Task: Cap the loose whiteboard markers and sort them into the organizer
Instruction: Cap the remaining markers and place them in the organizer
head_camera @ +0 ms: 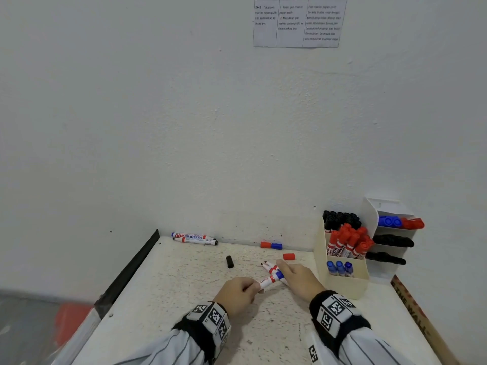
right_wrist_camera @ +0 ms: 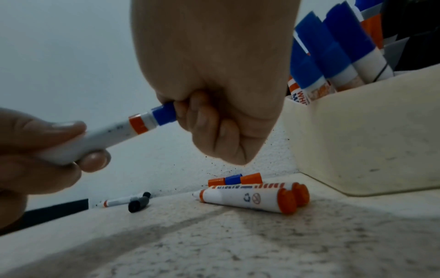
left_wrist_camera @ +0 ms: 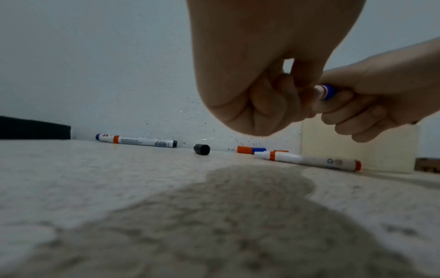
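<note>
My left hand (head_camera: 238, 288) grips the white barrel of a whiteboard marker (head_camera: 267, 280) just above the table. My right hand (head_camera: 300, 279) curls its fingers round the marker's blue cap (right_wrist_camera: 164, 113), which sits on the marker's end. Beneath the hands lie two uncapped red markers (right_wrist_camera: 247, 200) side by side. Loose caps lie on the table: a black cap (head_camera: 229, 261), a red cap (head_camera: 288, 256), and a red and blue pair of caps (head_camera: 271, 245) by the wall. Two more markers (head_camera: 195, 238) lie at the back left. The cream organizer (head_camera: 342, 281) stands at the right.
The organizer holds black, red and blue capped markers (head_camera: 349, 242) in separate compartments. Behind it a white shelf unit (head_camera: 390, 206) holds more markers lying flat. The table (head_camera: 171, 299) butts against a white wall; a black strip (head_camera: 126, 270) edges its left side. A printed sheet (head_camera: 299, 21) hangs on the wall.
</note>
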A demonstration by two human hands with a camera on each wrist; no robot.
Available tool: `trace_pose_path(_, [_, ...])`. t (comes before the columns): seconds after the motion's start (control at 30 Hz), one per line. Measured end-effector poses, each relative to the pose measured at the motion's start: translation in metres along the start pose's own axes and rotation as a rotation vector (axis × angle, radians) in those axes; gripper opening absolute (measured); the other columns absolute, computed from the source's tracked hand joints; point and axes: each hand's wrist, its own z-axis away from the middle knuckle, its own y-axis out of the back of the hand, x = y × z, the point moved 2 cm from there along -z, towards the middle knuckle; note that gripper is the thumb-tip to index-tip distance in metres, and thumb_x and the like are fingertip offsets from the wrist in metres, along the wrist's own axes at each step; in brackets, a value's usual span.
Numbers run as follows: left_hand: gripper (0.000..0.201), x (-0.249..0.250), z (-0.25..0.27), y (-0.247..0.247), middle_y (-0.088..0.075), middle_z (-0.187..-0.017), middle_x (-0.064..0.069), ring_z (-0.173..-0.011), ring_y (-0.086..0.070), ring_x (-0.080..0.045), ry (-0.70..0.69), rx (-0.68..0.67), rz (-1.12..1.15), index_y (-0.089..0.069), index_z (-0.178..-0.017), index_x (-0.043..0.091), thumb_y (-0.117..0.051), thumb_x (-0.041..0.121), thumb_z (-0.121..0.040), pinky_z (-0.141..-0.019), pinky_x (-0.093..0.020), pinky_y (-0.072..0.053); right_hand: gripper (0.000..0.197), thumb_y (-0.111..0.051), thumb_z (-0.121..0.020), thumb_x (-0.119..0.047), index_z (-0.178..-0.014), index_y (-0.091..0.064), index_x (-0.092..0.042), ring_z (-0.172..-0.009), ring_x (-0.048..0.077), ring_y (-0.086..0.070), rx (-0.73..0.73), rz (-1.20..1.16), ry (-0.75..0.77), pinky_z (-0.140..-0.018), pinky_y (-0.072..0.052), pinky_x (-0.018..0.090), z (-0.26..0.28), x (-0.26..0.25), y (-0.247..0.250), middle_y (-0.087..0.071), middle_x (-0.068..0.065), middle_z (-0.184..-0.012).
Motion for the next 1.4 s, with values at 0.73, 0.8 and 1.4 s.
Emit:
trace_pose_path(0.73, [0.047, 0.066, -0.019, -0.035, -0.051, -0.110, 0.012, -0.101, -0.048, -0.008, 0.011, -0.091, 0.344, -0.049, -0.122, 0.026, -0.013, 0.045, -0.101, -0.095, -0.034, -0.034, 0.009, -0.041, -0.098, -0.022, -0.091, -0.047, -0.021, -0.053, 0.003, -0.051, 0.450, -0.311, 0.450, -0.053, -0.045, 0.020, 0.032, -0.041, 0.083, -0.064, -0.004, -0.081])
trace_pose_path(0.8, [0.037, 0.066, -0.023, -0.046, -0.051, -0.116, 0.007, -0.109, -0.047, -0.009, 0.004, -0.101, 0.131, -0.046, -0.125, 0.019, -0.021, 0.035, -0.103, -0.101, -0.034, -0.033, 0.009, -0.040, -0.098, -0.023, -0.095, -0.047, -0.018, -0.058, 0.002, -0.052, 0.644, -0.287, 0.546, -0.056, -0.043, 0.015, 0.042, -0.038, 0.108, -0.061, -0.007, -0.078])
trace_pose_path(1.4, [0.035, 0.046, -0.035, -0.066, -0.029, -0.138, -0.007, -0.127, -0.031, -0.025, 0.054, -0.020, -0.617, -0.046, -0.125, 0.028, -0.034, 0.042, -0.095, -0.103, -0.041, -0.032, 0.013, -0.048, -0.094, -0.016, -0.084, -0.056, -0.019, -0.063, 0.010, -0.052, 0.439, 0.103, 0.239, -0.059, -0.038, 0.022, 0.052, 0.075, 0.113, -0.056, -0.005, -0.066])
